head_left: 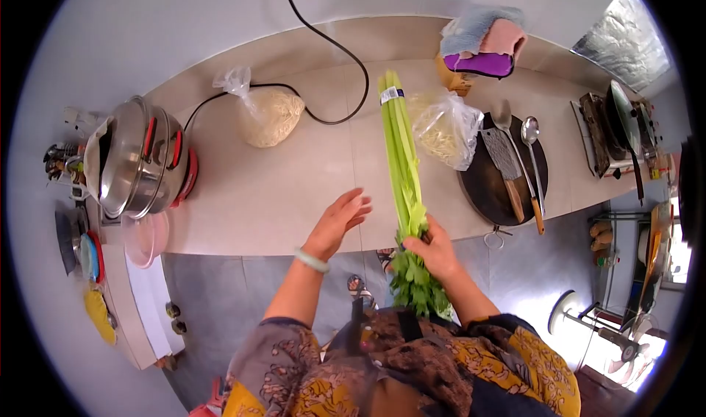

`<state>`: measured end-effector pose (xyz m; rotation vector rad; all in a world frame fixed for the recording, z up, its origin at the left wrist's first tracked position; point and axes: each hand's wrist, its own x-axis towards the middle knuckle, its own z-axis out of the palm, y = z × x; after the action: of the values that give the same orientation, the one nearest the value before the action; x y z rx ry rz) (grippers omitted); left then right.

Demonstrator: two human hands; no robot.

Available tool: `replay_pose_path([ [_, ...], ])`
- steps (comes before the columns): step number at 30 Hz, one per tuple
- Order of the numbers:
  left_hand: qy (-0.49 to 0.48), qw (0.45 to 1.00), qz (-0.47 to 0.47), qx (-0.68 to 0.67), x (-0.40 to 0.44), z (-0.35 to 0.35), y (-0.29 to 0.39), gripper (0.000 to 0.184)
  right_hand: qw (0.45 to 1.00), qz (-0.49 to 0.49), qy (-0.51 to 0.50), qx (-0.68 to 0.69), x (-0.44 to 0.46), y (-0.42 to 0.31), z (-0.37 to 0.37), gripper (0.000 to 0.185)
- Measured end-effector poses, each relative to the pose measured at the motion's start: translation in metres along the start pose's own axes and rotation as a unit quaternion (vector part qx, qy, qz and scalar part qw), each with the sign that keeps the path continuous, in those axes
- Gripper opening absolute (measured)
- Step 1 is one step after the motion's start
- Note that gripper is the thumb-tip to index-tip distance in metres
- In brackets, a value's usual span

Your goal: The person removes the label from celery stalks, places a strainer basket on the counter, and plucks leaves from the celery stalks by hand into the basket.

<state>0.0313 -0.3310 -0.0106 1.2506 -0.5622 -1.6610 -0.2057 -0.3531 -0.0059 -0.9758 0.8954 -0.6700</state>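
Note:
A bunch of celery (401, 156) stretches from the counter toward my body, its pale stalks pointing away and its leaves hanging by my waist. Near the far end of the stalks is a white and dark band (392, 95). My right hand (435, 254) grips the celery where the stalks turn leafy. Left of the stalks, my left hand (340, 222) hovers over the counter's front edge, fingers apart and holding nothing; a pale bangle (312, 260) circles that wrist. Just right of the celery lies a clear plastic bag (448, 134) with pale shreds inside.
A round dark board (476, 189) carries a cleaver (502, 156), a spatula (503, 115) and a ladle (530, 132). Further left are a tied bag of pale food (272, 119), a black cable (360, 71), a steel steamer pot (136, 159) and a pink basin (147, 237). Folded cloths (489, 34) sit at the back.

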Motion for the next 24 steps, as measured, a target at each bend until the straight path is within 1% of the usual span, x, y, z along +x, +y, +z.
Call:
replay_pose_path([
  [1,-0.022,1.0,0.0,-0.008,0.015,0.011,0.004,0.069,1.0,-0.014,0.003,-0.016,-0.013,0.003,0.003,0.059],
  [2,-0.078,0.996,0.004,-0.04,0.023,0.023,0.012,0.069,0.999,0.001,-0.001,-0.039,-0.026,0.006,0.003,0.064],
  [4,-0.186,0.977,0.015,-0.102,0.03,0.048,0.031,0.069,1.0,-0.012,0.002,-0.027,-0.048,0.016,0.014,0.065],
  [6,-0.199,0.968,0.012,-0.15,0.024,0.062,0.03,0.07,1.0,-0.014,-0.009,0.006,-0.065,0.025,0.028,0.068],
  [8,-0.203,0.956,0.022,-0.211,0.006,0.075,0.034,0.069,0.999,-0.042,-0.01,-0.014,-0.077,0.029,0.044,0.065],
  [9,-0.201,0.96,0.03,-0.191,-0.003,0.074,0.037,0.068,0.998,-0.061,-0.008,-0.019,-0.08,0.034,0.05,0.063],
  [11,-0.197,0.967,0.047,-0.153,-0.022,0.07,0.042,0.066,0.996,-0.057,-0.035,-0.058,-0.086,0.042,0.06,0.059],
  [12,-0.173,0.975,0.042,-0.133,-0.036,0.073,0.05,0.061,0.994,-0.056,-0.047,-0.079,-0.086,0.044,0.065,0.058],
  [15,-0.191,0.979,0.069,0.0,-0.073,0.073,0.068,0.059,0.98,-0.099,-0.078,-0.154,-0.091,0.04,0.084,0.054],
  [16,-0.163,0.982,0.086,0.037,-0.087,0.073,0.071,0.047,0.966,-0.103,-0.09,-0.221,-0.094,0.027,0.089,0.057],
  [19,-0.142,0.977,0.104,0.121,-0.125,0.06,0.082,0.035,0.942,-0.211,-0.09,-0.245,-0.095,0.033,0.097,0.061],
  [20,-0.124,0.975,0.095,0.156,-0.136,0.056,0.087,0.029,0.944,-0.23,-0.091,-0.219,-0.095,0.029,0.096,0.055],
  [23,-0.079,0.976,0.08,0.188,-0.168,0.044,0.093,0.031,0.966,-0.197,-0.034,-0.162,-0.102,0.005,0.092,0.043],
  [24,-0.093,0.976,0.083,0.178,-0.174,0.035,0.09,0.033,0.979,-0.174,0.009,-0.104,-0.103,-0.001,0.093,0.032],
])
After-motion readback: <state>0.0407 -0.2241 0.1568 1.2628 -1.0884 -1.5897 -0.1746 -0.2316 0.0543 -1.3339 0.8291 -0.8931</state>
